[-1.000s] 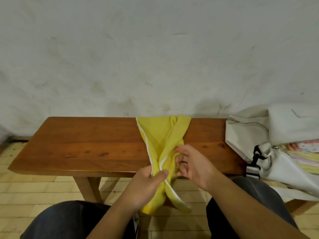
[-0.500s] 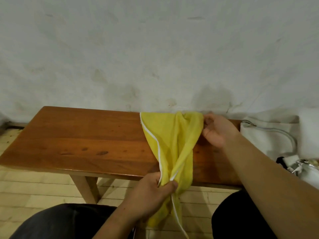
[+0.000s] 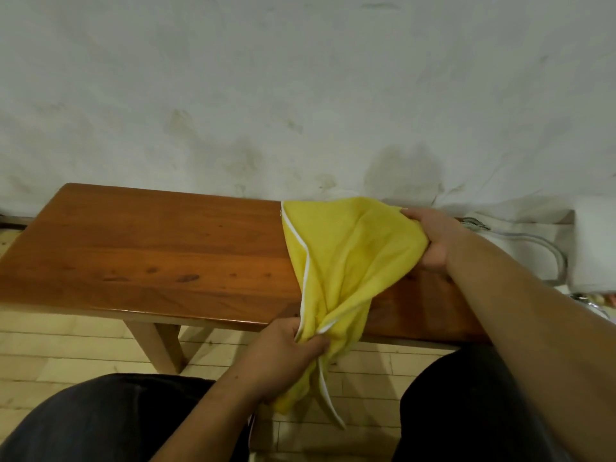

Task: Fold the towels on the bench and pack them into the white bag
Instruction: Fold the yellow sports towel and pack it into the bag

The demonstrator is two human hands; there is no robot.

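The yellow towel (image 3: 346, 261) is lying across the wooden bench (image 3: 166, 255), with its lower end hanging over the front edge. The left hand (image 3: 286, 355) is gripping its bunched part at 6 o'clock, fingers curled around the cloth. The right hand (image 3: 433, 241) is clamping the towel's edge at 2 o'clock. The white bag (image 3: 520, 248) is sitting at 3 o'clock, just beside this hand.
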